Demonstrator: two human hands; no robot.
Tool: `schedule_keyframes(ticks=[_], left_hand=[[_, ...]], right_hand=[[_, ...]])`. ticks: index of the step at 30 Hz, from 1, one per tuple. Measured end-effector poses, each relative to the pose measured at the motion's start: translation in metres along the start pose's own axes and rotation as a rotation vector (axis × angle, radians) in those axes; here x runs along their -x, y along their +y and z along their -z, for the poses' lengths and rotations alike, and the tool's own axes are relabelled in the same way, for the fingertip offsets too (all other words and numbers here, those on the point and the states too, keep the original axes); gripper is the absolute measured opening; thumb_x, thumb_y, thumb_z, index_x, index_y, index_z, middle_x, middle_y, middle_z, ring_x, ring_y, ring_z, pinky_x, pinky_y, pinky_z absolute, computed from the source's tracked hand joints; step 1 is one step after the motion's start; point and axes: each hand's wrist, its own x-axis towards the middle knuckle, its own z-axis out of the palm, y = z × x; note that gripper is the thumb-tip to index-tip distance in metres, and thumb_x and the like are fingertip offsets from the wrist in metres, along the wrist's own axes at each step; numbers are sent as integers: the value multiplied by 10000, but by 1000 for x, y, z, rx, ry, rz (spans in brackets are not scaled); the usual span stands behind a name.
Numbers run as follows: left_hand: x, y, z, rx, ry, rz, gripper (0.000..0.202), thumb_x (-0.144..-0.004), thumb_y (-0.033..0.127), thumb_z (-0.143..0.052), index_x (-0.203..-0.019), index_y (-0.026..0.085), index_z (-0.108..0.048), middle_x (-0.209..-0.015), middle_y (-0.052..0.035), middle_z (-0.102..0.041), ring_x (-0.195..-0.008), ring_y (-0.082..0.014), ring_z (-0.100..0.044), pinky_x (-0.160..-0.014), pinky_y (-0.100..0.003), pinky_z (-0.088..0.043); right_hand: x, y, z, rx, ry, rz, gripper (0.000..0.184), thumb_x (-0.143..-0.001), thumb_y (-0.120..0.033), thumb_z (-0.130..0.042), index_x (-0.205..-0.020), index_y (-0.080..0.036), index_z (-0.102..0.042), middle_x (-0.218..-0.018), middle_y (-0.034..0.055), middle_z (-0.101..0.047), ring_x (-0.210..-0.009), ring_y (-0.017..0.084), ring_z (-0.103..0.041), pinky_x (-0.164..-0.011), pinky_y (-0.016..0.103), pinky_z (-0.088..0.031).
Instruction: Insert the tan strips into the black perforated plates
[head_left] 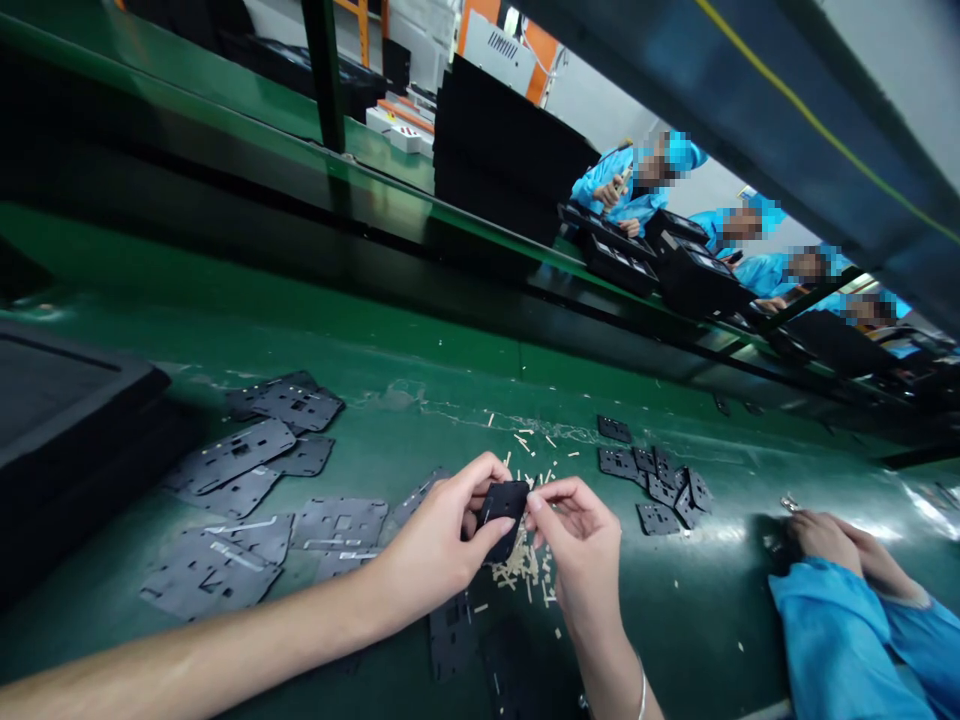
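Note:
My left hand (469, 520) is closed around a small black flat panel (504, 510), held tilted above the green work surface. At the panel's right edge, my right hand (577, 525) pinches with thumb and forefinger; whatever lies between those fingertips is too small to make out. Beneath both hands is a scatter of small pale strips (525, 575). Loose grey-black panels with cutouts (217, 565) lie to the left, and one more dark panel (452, 635) lies under my left wrist. A group of smaller black panels (664, 480) rests to the right.
A large black foam-like tray (75, 400) stands at the left edge. At the right, a co-worker's hands (832, 545) in blue sleeves work close by. Across the bench, several people in blue sit behind black boxes (694, 265). A dark raised ledge (375, 240) runs along the back.

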Motion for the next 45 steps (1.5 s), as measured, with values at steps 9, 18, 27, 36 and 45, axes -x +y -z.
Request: schedule_keyframes(ticks=[9,18,27,36,45], left_hand=[[-5,-1,4,253,-105,128,169,-760,216,-539,-863,194,-407,-727,33,-499,-608,-105,-477,-471,-187,-382],[-7,-4,7,441,-236,78,204,-746,180,-605,-853,166,-432,-771,4,-608,-704,-110,-565,-625,-214,-429],[-11,-7,10,67,-101,19,406,-731,254,-629,-1083,222,-429,-954,-41,-611,-875,-197,-581,-646,-282,-470],[-1,-8,5,-294,3,-124,469,-774,207,-564,-1204,304,-404,-1165,-22,-529,-976,-199,-534,-736,-311,-493],[-7,-12,9,-256,-88,-264,473,-797,116,-514,-1226,290,-419,-1134,-31,-534,-961,-174,-535,-753,-303,-493]], right_hand=[[-4,-1,5,-50,-34,-21,141,-749,-294,-647,-810,-169,-626,-640,1,-587,-526,89,-512,-433,184,-375],[-9,-6,10,-274,-251,-164,170,-694,-272,-696,-683,-160,-568,-509,-40,-537,-422,53,-474,-363,130,-340],[-7,0,8,-234,-137,-48,160,-700,-257,-698,-673,-168,-568,-540,-32,-578,-438,50,-492,-386,129,-355],[1,3,4,-71,-89,89,79,-717,-199,-673,-676,-191,-607,-641,-36,-565,-517,61,-503,-460,170,-396],[-3,-2,5,-171,-135,-21,139,-619,-219,-741,-642,-174,-612,-619,-29,-561,-477,57,-473,-407,166,-357]])
